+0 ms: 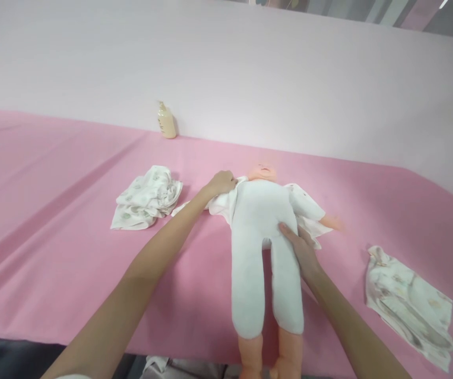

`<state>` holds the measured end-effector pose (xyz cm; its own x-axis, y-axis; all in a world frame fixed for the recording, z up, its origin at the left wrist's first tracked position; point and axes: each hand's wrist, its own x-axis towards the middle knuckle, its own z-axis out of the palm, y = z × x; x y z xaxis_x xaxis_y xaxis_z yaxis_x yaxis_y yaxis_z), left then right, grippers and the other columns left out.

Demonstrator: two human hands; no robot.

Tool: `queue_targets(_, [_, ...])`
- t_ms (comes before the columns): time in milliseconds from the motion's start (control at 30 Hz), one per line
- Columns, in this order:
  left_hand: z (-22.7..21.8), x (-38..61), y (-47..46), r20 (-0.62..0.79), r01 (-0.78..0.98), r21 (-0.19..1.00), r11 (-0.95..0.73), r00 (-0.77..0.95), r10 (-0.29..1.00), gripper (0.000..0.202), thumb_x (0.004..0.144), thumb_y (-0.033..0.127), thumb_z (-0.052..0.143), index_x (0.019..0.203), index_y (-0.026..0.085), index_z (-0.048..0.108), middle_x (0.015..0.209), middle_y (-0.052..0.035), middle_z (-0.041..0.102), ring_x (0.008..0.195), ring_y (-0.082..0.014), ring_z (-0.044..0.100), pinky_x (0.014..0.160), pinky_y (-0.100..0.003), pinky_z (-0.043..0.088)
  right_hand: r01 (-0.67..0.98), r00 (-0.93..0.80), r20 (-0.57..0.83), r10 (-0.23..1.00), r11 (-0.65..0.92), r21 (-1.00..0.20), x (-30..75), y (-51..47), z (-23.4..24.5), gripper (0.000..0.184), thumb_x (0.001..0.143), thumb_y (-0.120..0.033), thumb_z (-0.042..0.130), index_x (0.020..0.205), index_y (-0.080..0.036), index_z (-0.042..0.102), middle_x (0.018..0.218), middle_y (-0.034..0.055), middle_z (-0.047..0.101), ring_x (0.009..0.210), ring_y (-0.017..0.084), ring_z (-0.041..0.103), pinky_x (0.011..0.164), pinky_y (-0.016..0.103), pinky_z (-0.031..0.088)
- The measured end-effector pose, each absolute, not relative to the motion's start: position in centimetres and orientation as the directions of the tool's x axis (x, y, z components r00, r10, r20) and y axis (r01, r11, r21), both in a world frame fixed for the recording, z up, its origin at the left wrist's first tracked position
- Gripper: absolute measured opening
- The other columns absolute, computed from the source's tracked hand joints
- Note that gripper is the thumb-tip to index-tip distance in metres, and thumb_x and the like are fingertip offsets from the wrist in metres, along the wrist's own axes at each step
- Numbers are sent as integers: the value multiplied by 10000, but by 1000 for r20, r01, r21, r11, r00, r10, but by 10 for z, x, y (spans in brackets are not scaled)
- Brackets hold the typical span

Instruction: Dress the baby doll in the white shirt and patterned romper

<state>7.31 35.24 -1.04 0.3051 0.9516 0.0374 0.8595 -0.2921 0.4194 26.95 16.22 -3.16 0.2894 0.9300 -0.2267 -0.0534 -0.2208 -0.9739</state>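
Note:
A baby doll (264, 226) with a white cloth body lies on its back, feet toward me. Its bare feet reach the near table edge. A white baby shirt (306, 202) covers the arm on the right, and that doll hand sticks out of the cuff. The rest of the shirt spreads under the doll and out to the left. My left hand (223, 182) is closed on the shirt beside the doll's shoulder. My right hand (302, 247) grips the doll's side at the hip, thumb on top, other fingers mostly hidden beneath.
A crumpled white printed cloth (147, 197) lies left of the doll. Folded printed baby clothing (410, 305) rests at the right. A pump bottle (166, 121) stands against the white wall (226, 79) behind the pink-covered table (72, 252).

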Motion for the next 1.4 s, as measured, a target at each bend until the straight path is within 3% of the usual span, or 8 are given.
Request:
queue_targets(100, [-16,78,357,136,879,330,-343,315,939,405,888,316,303,799,116,644,849,-141,672,753,-207,604,686,-279,435,-57,282,-230,931,-223,-973,269,162,-32,408,697,-464,681,1013,-210,637,1009,47,683,814,212,646,621,287,537])
queue_targets(267, [-22,86,358,253,877,375,-300,214,943,493,932,341,212,902,101,642,917,-153,667,828,-237,615,750,-314,444,-28,274,-222,936,-223,-974,267,162,-33,406,683,-475,685,982,-204,647,1003,57,682,845,226,641,636,293,535])
queue_targets(500, [-19,92,356,291,855,422,-302,187,938,493,948,310,196,907,107,644,944,-145,665,867,-232,614,761,-318,442,10,231,-171,958,-178,-984,267,159,-27,411,672,-468,693,993,-215,648,1010,51,678,868,237,635,647,296,534])
queue_targets(733, [1,113,316,266,941,79,-328,297,917,296,877,126,343,991,110,616,882,-157,659,877,-285,618,698,-349,444,6,232,-176,957,-183,-983,263,157,-26,403,688,-467,687,998,-213,646,1024,54,674,894,239,631,681,304,530])
queue_targets(867, [14,121,292,304,934,23,-355,332,893,305,872,65,321,1014,98,589,926,-167,642,914,-272,613,692,-320,444,-1,259,-195,946,-201,-980,264,158,-30,402,676,-479,688,985,-224,651,993,45,683,865,231,634,676,308,525])
queue_targets(1067, [23,126,269,258,880,92,-465,430,865,253,850,64,347,945,93,579,876,-137,635,836,-252,620,692,-324,451,-1,280,-206,938,-214,-977,263,159,-31,400,690,-494,671,973,-213,642,967,50,689,828,223,640,631,290,523])
queue_targets(1267, [26,126,258,340,566,462,-683,598,726,374,864,191,392,1234,180,451,1084,-81,598,981,-206,566,828,-321,441,-10,282,-205,937,-210,-978,264,160,-34,448,689,-508,663,1013,-199,630,939,55,691,772,210,642,629,291,523])
queue_targets(1400, [37,117,252,241,468,580,-667,684,689,544,827,252,467,1349,195,327,1075,-74,613,877,-193,603,746,-298,464,-63,271,-235,933,-227,-972,264,161,-33,446,687,-489,662,1028,-204,624,923,41,690,767,208,642,645,299,519])
